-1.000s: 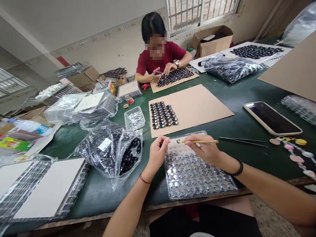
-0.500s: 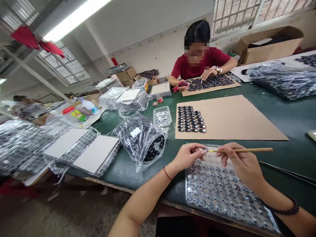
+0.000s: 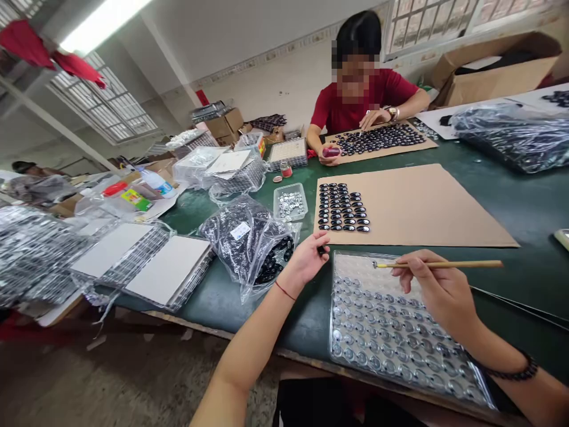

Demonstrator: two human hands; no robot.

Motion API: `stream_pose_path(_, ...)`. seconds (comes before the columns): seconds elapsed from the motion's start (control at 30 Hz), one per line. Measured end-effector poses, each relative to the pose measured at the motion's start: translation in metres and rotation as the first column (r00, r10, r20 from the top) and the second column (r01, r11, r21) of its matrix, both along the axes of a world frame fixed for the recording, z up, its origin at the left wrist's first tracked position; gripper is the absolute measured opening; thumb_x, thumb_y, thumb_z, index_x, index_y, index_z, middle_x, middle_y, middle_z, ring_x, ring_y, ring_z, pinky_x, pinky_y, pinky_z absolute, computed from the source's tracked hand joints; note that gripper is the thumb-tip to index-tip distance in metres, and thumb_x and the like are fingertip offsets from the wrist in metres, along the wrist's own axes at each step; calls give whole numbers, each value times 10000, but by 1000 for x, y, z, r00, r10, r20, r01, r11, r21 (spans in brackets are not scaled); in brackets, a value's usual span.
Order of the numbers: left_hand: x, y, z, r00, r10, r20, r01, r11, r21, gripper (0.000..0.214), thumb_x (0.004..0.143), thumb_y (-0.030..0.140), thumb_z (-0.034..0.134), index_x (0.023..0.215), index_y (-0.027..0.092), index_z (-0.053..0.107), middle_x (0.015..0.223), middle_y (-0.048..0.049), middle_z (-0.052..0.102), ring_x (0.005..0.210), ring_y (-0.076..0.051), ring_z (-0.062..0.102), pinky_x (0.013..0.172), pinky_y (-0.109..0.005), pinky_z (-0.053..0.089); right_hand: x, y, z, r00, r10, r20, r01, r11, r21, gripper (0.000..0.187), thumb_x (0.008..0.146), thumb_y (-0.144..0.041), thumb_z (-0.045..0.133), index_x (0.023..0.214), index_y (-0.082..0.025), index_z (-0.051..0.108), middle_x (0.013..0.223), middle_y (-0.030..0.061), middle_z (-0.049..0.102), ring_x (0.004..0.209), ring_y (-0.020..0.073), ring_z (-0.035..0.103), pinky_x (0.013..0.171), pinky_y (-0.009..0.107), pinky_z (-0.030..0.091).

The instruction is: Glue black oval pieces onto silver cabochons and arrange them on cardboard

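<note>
My left hand is closed, with a small black oval piece showing at its fingers, between the plastic bag and the tray. My right hand grips a thin wooden stick over the far part of the tray. A small shiny bit sits at the stick's yellow tip. Beneath is a clear plastic tray with rows of round silvery pieces; its far rows look bare. Beyond lies a cardboard sheet, with rows of black oval pieces along its left side.
An open plastic bag of black pieces lies left, near a clear box of silvery discs. Stacked trays stand further left. Tweezers lie at right. Across the table a co-worker handles black pieces on another cardboard sheet.
My left hand has moved left, away from the stick's tip, and now has a black piece in its fingers. The stick's tip now shows a shiny bit. My right hand stays nearly in place.
</note>
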State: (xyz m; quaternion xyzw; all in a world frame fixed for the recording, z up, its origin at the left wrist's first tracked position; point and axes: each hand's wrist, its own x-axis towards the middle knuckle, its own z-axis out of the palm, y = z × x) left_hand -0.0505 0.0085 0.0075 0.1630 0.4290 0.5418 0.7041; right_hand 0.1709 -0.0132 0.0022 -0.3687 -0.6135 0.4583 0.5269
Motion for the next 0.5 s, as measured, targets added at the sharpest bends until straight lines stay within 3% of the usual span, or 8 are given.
stream_pose_path(0.13, 12, 0, -2, 987, 6, -160, 8, 996, 88, 384, 624, -101, 447, 903, 137, 558, 933, -40, 567, 765, -94, 607, 675, -189, 472, 0, 2, 2, 1000, -11, -4, 11, 1000, -2, 212, 864, -334, 467, 803, -168, 584, 642, 14, 593, 446, 88, 513, 464, 232, 438)
stream_pose_path(0.23, 18, -3, -2, 962, -70, -263, 108, 985, 134, 285, 697, 15, 516, 944, 149, 565, 1029, -60, 581, 782, -116, 620, 703, -226, 484, 0, 4, 2, 1000, -15, -3, 15, 1000, -4, 228, 859, -354, 468, 791, -163, 572, 631, 16, 589, 428, 85, 497, 418, 220, 414)
stream_pose_path(0.3, 21, -6, -1, 936, -102, -338, 166, 972, 166, 192, 754, 158, 542, 945, 164, 556, 937, -48, 620, 679, -96, 608, 625, -216, 477, -1, 5, 2, 1000, -21, -5, 21, 1000, -1, 232, 858, -360, 466, 782, -163, 562, 625, 13, 583, 416, 81, 486, 407, 217, 406)
stream_pose_path(0.37, 24, -11, 0, 887, -107, -450, 219, 954, 203, 156, 782, 263, 530, 907, 171, 545, 709, -6, 620, 533, -72, 545, 508, -185, 423, -1, 6, 2, 1000, -31, -3, 31, 999, 9, 234, 859, -361, 461, 775, -164, 555, 621, 10, 578, 408, 77, 478, 401, 214, 398)
stream_pose_path(0.43, 28, -16, -1, 800, -113, -589, 300, 925, 231, 164, 780, 310, 531, 852, 164, 552, 534, 31, 542, 446, -64, 465, 437, -170, 353, -1, 7, 1, 999, -37, 12, 37, 999, 26, 235, 862, -361, 454, 775, -165, 551, 625, 10, 578, 409, 77, 478, 402, 214, 394)
stream_pose_path(0.5, 34, -21, -3, 696, -113, -709, 394, 885, 246, 189, 760, 328, 553, 825, 152, 580, 517, 30, 521, 442, -67, 447, 427, -175, 331, 0, 7, 0, 998, -40, 49, 37, 998, 59, 235, 866, -354, 444, 771, -168, 552, 633, 10, 580, 417, 79, 482, 412, 217, 396)
